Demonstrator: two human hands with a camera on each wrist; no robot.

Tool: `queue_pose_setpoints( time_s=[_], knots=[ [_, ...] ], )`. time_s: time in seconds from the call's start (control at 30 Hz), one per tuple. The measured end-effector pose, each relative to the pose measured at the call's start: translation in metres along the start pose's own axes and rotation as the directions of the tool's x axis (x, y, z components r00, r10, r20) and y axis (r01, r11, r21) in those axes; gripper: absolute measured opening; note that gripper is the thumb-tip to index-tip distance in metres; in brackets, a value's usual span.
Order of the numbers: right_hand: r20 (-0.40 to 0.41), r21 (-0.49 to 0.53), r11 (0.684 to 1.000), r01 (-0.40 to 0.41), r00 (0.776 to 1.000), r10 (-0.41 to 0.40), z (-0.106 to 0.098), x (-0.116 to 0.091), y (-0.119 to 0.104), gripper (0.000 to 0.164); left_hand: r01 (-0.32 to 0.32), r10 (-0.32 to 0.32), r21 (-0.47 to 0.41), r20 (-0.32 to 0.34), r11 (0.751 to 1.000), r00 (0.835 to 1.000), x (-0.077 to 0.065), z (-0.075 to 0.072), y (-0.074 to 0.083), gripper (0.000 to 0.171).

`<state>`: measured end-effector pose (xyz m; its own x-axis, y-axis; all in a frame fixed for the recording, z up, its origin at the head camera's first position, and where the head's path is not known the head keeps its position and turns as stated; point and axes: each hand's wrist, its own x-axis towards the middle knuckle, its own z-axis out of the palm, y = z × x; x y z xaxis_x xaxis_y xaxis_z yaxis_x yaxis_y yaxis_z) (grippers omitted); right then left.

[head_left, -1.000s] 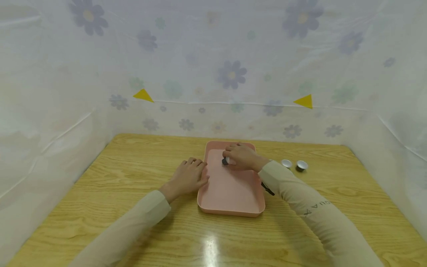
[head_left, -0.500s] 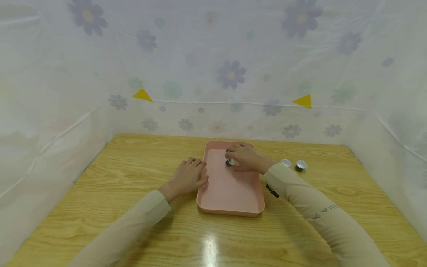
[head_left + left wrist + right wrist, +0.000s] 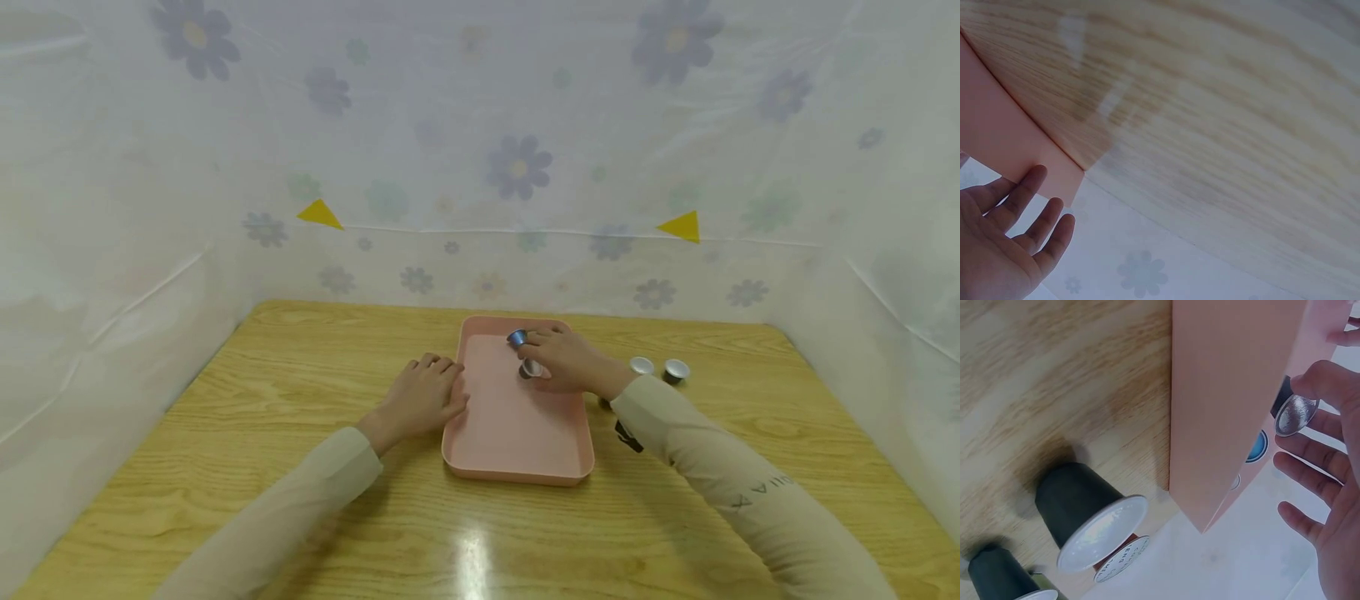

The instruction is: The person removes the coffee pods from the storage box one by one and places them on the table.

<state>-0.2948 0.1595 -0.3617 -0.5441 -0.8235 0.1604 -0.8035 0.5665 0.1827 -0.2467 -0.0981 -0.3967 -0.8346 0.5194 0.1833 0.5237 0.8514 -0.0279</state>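
My right hand is over the far right part of the pink tray. Between thumb and fingers it pinches a dark coffee capsule with a silver foil lid, held tilted. Just beyond the fingers a blue capsule lies tipped in the tray, its round end showing in the right wrist view. My left hand rests at the tray's left rim, thumb reaching over the edge. In the left wrist view its loosely bent fingers touch the tray's wall.
Right of the tray, a dark capsule with a pale lid and another pale-lidded capsule stand on the wooden table. The right wrist view shows a reddish-brown capsule with a printed lid. A flowered curtain surrounds the table.
My right hand has shifted right and slightly nearer with the dark capsule in its fingers, uncovering the blue capsule behind. The left hand and the tray have stayed put.
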Motion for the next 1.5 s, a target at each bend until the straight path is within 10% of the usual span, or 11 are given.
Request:
queue_pose_setpoints(
  time_s=[1.5],
  knots=[
    [-0.159, 0.037, 0.992, -0.117, 0.98, 0.121, -0.017, -0.068, 0.022, 0.026, -0.008, 0.008, 0.003, -0.001, 1.0, 1.0, 0.001, 0.002, -0.002, 0.051]
  ],
)
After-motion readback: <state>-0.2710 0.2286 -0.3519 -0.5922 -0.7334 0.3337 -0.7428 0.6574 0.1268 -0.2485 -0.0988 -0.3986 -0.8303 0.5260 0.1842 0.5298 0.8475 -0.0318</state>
